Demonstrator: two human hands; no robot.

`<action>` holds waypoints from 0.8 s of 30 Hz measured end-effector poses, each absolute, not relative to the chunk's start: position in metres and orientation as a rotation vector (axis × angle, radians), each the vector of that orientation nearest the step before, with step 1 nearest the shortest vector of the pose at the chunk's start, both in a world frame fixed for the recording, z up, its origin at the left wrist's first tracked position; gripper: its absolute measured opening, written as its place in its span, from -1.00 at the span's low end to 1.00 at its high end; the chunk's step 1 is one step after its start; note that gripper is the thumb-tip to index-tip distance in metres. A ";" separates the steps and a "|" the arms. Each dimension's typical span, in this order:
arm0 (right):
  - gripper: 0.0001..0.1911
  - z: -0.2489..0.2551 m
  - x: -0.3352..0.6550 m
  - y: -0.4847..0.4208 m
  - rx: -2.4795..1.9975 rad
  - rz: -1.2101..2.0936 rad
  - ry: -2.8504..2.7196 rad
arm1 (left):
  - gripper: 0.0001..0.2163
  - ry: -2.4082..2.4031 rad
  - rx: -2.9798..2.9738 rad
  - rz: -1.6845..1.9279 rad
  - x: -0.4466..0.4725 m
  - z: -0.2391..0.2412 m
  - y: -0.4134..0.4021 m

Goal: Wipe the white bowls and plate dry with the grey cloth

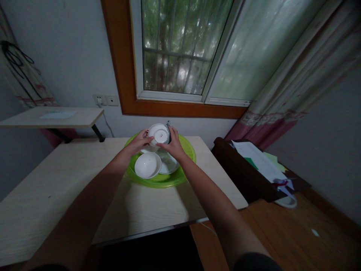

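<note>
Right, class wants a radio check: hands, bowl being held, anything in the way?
Left hand, right hand: both gripping white bowl. Bowl's underside facing camera, over green basin. Second bowl, plate in basin below; nothing seen blocking hands.

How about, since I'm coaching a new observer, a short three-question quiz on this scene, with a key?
1. Multiple choice: which side of the held bowl faces the camera?
A. Its inside
B. Its underside
C. Neither; it is edge-on

2. True or false: the left hand and the right hand both touch the held bowl.

3. Fill the blank: in the green basin, a white ____ sits just left of the plate, as the picture shows it.

Key: 1. B. 2. True. 3. bowl.
</note>
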State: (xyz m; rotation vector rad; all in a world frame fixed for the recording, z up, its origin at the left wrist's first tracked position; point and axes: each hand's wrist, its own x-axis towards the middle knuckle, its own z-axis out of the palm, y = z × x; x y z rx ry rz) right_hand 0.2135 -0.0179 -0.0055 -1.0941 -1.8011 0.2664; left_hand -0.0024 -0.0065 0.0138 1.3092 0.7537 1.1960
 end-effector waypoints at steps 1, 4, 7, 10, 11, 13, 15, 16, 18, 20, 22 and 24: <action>0.16 -0.005 0.213 -0.018 -1.099 0.270 -1.795 | -0.45 0.719 1.288 1.198 -0.004 0.014 -0.006; 0.14 -0.005 0.213 -0.017 -1.117 0.286 -1.791 | -0.41 0.651 1.228 1.191 -0.008 0.014 -0.003; 0.10 -0.005 0.212 -0.017 -1.114 0.279 -1.807 | -0.40 0.647 1.189 1.209 -0.011 0.015 -0.002; -0.04 -0.005 0.211 -0.018 -1.080 0.248 -1.840 | -0.41 0.671 1.166 1.241 -0.011 0.015 0.000; -0.11 -0.004 0.211 -0.019 -1.068 0.236 -1.856 | -0.42 0.682 1.160 1.255 -0.011 0.015 0.001; -0.26 -0.002 0.211 -0.021 -1.047 0.201 -1.890 | -0.45 0.702 1.151 1.289 -0.012 0.014 0.003; -0.40 0.000 0.210 -0.024 -1.024 0.136 -1.927 | -0.49 0.707 1.140 1.331 -0.012 0.012 0.007; -0.45 0.000 0.209 -0.026 -1.009 0.093 -1.951 | -0.50 0.704 1.134 1.354 -0.013 0.011 0.008; -0.52 0.002 0.207 -0.030 -0.967 0.004 -2.029 | -0.52 0.698 1.124 1.399 -0.014 0.010 0.012; -0.52 0.004 0.203 -0.035 -0.923 -0.055 -2.131 | -0.52 0.703 1.122 1.429 -0.014 0.009 0.013; -0.49 0.006 0.200 -0.039 -0.902 -0.077 -2.206 | -0.53 0.712 1.131 1.420 -0.014 0.010 0.013; -0.46 0.007 0.199 -0.042 -0.912 -0.079 -2.229 | -0.53 0.712 1.136 1.385 -0.014 0.011 0.011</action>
